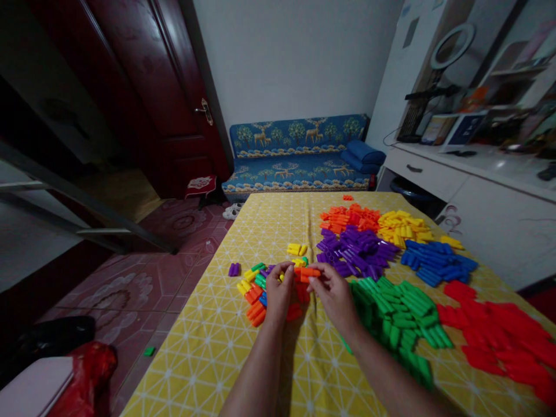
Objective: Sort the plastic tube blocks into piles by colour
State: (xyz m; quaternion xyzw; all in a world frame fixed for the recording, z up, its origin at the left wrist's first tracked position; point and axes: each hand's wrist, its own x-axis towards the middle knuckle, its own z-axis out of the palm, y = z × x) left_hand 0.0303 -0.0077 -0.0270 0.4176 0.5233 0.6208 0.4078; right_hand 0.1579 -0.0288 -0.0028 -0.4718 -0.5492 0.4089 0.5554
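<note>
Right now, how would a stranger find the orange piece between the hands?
Find the yellow patterned tablecloth. Near its middle, the orange piece is between the left hand and right hand. Unlike loose pieces nearby, it is in the right hand's grip.

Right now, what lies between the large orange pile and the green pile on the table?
In the head view, the purple pile lies between the orange pile and the green pile.

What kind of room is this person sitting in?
Probably a room in a home: a blue sofa patterned with deer and trees stands against the far wall, a white cabinet with a ring light is at the right, and a yellow patterned cloth covers the table.
</note>
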